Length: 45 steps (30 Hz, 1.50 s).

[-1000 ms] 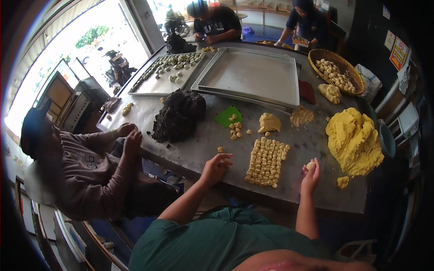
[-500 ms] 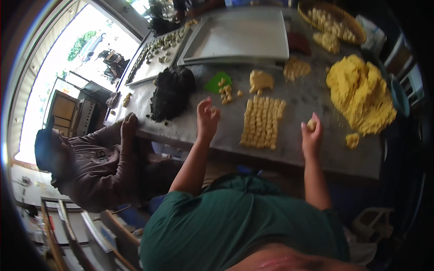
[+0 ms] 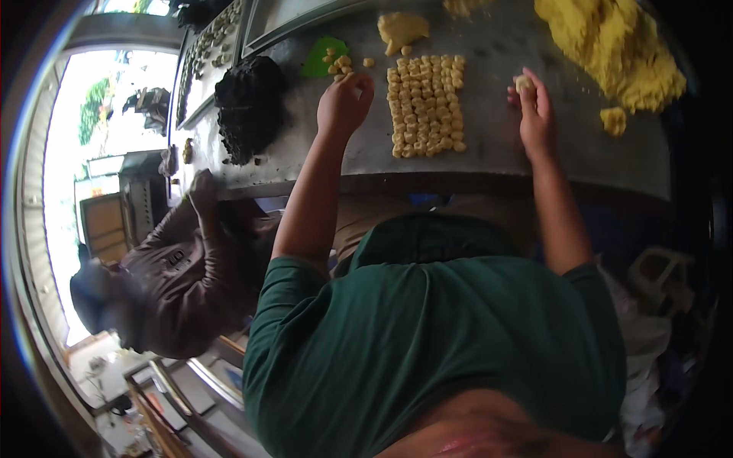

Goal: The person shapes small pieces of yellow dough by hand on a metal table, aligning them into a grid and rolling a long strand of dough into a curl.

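My left hand (image 3: 344, 103) rests on the metal table (image 3: 496, 149) just left of a block of small yellow dough pieces (image 3: 424, 104) laid in rows, its fingers curled near a few loose dough balls (image 3: 337, 62). Whether the left hand holds anything is hidden. My right hand (image 3: 534, 113), to the right of the rows, pinches one small yellow dough piece (image 3: 524, 82) between its fingertips. A big heap of yellow dough (image 3: 615, 46) lies at the far right.
A dark lump of filling (image 3: 250, 107) sits at the left, a green scraper (image 3: 324, 59) behind my left hand. A tray of filled pieces (image 3: 205, 53) stands far left. A person in a brown top (image 3: 172, 259) sits at the table's left end.
The view has tilted further down, so the table has slid to the top of the picture. Both hands stay beside the dough rows; the right keeps its dough piece.
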Motion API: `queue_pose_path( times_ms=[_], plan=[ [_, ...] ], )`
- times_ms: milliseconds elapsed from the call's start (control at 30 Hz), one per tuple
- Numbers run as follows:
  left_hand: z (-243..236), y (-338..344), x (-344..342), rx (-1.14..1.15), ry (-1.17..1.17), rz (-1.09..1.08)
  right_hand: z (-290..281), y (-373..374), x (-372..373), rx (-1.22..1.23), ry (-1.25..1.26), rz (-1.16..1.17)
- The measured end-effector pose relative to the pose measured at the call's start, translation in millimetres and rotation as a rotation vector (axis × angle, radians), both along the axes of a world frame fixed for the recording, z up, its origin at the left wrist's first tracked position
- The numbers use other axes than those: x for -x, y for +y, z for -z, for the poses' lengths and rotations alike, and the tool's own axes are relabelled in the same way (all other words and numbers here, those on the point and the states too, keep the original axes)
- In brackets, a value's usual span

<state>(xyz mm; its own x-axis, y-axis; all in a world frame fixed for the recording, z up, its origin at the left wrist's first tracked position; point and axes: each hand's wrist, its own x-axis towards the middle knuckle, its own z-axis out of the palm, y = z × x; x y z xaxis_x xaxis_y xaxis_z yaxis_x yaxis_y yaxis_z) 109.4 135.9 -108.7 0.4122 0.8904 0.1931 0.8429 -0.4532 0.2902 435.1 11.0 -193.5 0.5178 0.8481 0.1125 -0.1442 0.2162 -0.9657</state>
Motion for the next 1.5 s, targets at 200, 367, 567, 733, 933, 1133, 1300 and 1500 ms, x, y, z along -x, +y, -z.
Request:
queue_pose_path(
  times_ms=[200, 367, 567, 733, 933, 1133, 1300, 1500],
  plan=[
    [7.6, 43.2, -43.3, 0.087, 0.216, 0.067, -12.8, -9.6, -1.2, 0.129, -0.185, -0.040],
    [24.2, 49.4, -40.2, 0.089, 0.142, 0.069, -14.2, -8.6, -1.4, 0.120, -0.144, -0.211],
    [19.4, 49.1, -14.1, 0.079, -0.190, -0.037, -11.9, -5.4, 14.1, -0.018, -0.398, -0.114],
    [18.6, -2.4, -19.5, 0.056, -0.654, -0.210, -14.9, -8.7, 2.5, 0.100, -0.281, -0.116],
    [73.4, -67.6, 46.9, 0.059, -0.545, 0.052, 2.5, -15.4, -1.1, 0.104, -0.208, -0.107],
    [12.7, -87.9, 28.6, 0.253, -0.629, -0.120, -15.1, -9.5, 12.9, 0.071, -0.230, -0.022],
    [49.1, -69.2, 44.1, 0.289, -0.604, -0.017, -14.7, -12.1, 12.0, 0.112, -0.127, 0.042],
    [56.6, -71.4, 37.4, 0.329, -1.051, -0.028, -3.2, -8.0, 8.4, 0.085, -0.324, 0.142]
  ],
)
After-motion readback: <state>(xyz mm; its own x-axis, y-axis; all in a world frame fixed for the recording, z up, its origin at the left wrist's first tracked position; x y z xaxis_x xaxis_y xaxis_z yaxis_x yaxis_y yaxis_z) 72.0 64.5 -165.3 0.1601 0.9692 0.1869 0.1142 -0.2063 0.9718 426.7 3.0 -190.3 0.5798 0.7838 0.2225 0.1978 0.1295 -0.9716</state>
